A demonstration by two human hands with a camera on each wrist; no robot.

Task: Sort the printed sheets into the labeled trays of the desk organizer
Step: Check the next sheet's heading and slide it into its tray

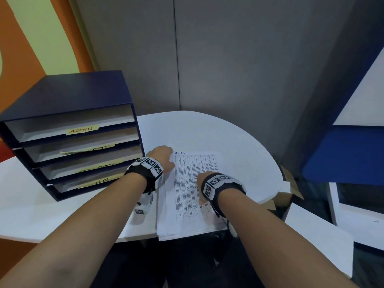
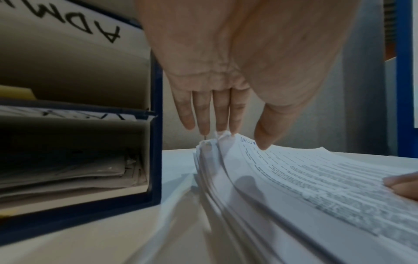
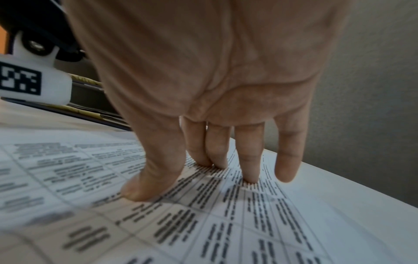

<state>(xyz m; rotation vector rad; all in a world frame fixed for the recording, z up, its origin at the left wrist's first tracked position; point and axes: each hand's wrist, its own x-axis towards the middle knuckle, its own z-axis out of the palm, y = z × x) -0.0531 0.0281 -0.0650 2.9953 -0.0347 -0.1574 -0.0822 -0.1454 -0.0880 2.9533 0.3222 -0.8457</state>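
A stack of printed sheets (image 1: 193, 194) lies on the white round table (image 1: 228, 138); the top sheet has "SECURITY" handwritten above a table of text. My left hand (image 1: 169, 152) is at the stack's far left corner. In the left wrist view its straight fingers (image 2: 204, 123) touch the curled-up corner of the stack (image 2: 316, 187) and its thumb rests on the top sheet. My right hand (image 1: 202, 179) presses straight fingertips (image 3: 248, 171) on the middle of the top sheet (image 3: 203, 223). The dark blue organizer (image 1: 68, 96) stands to the left with labelled trays, including ADMIN and HR.
Grey partition walls close the back. An open cardboard box (image 1: 286, 196) sits past the table's right edge, beside a blue panel (image 1: 342, 154) and a white surface (image 1: 318, 235). The lower organizer tray (image 2: 68, 175) holds several sheets.
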